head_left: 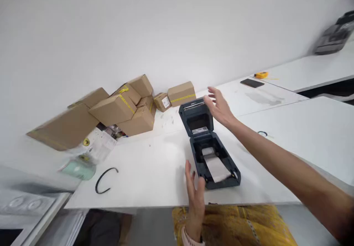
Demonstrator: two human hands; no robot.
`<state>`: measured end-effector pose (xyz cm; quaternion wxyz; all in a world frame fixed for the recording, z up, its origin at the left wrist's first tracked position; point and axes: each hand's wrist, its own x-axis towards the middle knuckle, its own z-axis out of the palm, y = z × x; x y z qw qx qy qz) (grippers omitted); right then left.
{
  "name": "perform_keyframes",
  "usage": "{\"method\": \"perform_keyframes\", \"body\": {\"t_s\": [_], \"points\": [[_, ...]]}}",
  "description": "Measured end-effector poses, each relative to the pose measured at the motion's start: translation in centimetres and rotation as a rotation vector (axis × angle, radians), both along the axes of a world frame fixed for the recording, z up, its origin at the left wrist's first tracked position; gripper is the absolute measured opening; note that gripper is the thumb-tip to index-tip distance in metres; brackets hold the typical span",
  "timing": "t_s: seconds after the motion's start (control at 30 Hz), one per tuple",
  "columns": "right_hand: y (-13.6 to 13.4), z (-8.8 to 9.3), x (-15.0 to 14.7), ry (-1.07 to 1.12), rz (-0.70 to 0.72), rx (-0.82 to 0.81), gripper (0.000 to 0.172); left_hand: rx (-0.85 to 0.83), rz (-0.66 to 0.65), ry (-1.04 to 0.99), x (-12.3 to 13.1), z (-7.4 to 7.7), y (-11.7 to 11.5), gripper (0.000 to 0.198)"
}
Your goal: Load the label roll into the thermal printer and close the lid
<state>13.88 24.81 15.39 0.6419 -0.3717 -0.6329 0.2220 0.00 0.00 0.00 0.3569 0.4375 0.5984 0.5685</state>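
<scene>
A dark label printer [235, 178] stands on the white table with its lid [197, 115] tilted up and back. Inside its body lies a strip of white label paper [217, 168], reaching toward the front edge. My right hand [219, 108] is at the lid's upper right corner, fingers stretched out and apart; whether it presses on the lid is hard to tell. Beside the printer's front left corner is my left hand [195, 198], with thumb and fingers spread and nothing held. A bracelet or band circles my left wrist.
Cardboard boxes [113, 110] are piled at the back left, and another box [181, 93] stands behind the printer. A black curved cable [97, 183] lies front left. Toward the back right are a dark phone [252, 83] and a yellow tape measure [261, 75].
</scene>
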Motion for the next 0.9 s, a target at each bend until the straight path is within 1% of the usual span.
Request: {"method": "perform_keyframes", "body": {"t_s": [0.03, 0.07, 0.1, 0.13, 0.17, 0.2, 0.23, 0.27, 0.3, 0.37, 0.43, 0.5, 0.57, 0.63, 0.7, 0.8, 0.87, 0.9], "points": [[-1.2, -1.1, 0.5, 0.012, -0.115, 0.037, 0.035, 0.026, 0.056, 0.024, -0.5, 0.7, 1.4, 0.065], [-2.4, -2.2, 0.9, -0.014, -0.193, 0.067, 0.029, 0.041, 0.099, 0.05, -0.9, 1.4, 2.8, 0.065], [-3.5, -3.3, 1.3, -0.034, -0.246, 0.099, 0.026, 0.044, 0.126, 0.089, -1.3, 2.1, 4.2, 0.065], [-4.4, -4.5, 1.5, -0.157, -0.256, 0.107, 0.027, 0.043, 0.144, 0.134, -1.6, 2.8, 5.6, 0.067], [-5.1, -5.6, 1.6, -0.37, -0.205, 0.108, 0.032, 0.029, 0.145, 0.176, -1.7, 3.4, 6.9, 0.069], [-5.7, -6.6, 1.6, -0.578, -0.12, 0.107, 0.034, 0.0, 0.12, 0.228, -1.8, 4.0, 8.1, 0.073], [-6.0, -7.6, 1.4, -0.761, -0.022, 0.106, 0.033, -0.04, 0.089, 0.283, -1.8, 4.4, 9.3, 0.077], [-6.2, -8.4, 1.1, -0.901, 0.069, 0.108, 0.028, -0.08, 0.062, 0.344, -1.6, 4.8, 10.3, 0.081], [-6.2, -9.1, 0.7, -0.994, 0.138, 0.111, 0.021, -0.128, 0.039, 0.399, -1.5, 5.2, 11.1, 0.084], [-6.0, -10.2, -0.2, -1.135, 0.225, 0.106, 0.009, -0.227, 0.004, 0.477, -1.4, 5.5, 12.2, 0.085], [-5.7, -10.8, -1.2, -1.269, 0.289, 0.085, 0.005, -0.278, -0.022, 0.516, -1.6, 5.6, 12.8, 0.083], [-5.5, -11.2, -1.9, -1.364, 0.333, 0.059, 0.004, -0.271, -0.041, 0.531, -2.1, 5.5, 13.0, 0.082], [-5.4, -11.4, -2.4, -1.419, 0.36, 0.031, 0.01, -0.239, -0.072, 0.54, -2.7, 5.3, 13.0, 0.084], [-5.4, -11.4, -2.7, -1.441, 0.377, 0.002, 0.014, -0.212, -0.115, 0.538, -3.3, 5.1, 13.0, 0.085], [-5.5, -10.9, -2.8, -1.434, 0.397, -0.027, 0.017, -0.199, -0.138, 0.531, -3.6, 4.8, 13.1, 0.085], [-5.9, -9.2, -1.6, -1.382, 0.439, -0.058, 0.026, -0.197, -0.127, 0.506, -3.9, 4.5, 13.0, 0.083], [-6.5, -7.4, 0.6, -1.278, 0.504, -0.081, 0.033, -0.187, -0.125, 0.488, -3.9, 4.4, 12.9, 0.082], [-6.8, -6.4, 2.1, -1.202, 0.55, -0.097, 0.034, -0.183, -0.129, 0.482, -3.8, 4.4, 12.8, 0.081]]}}
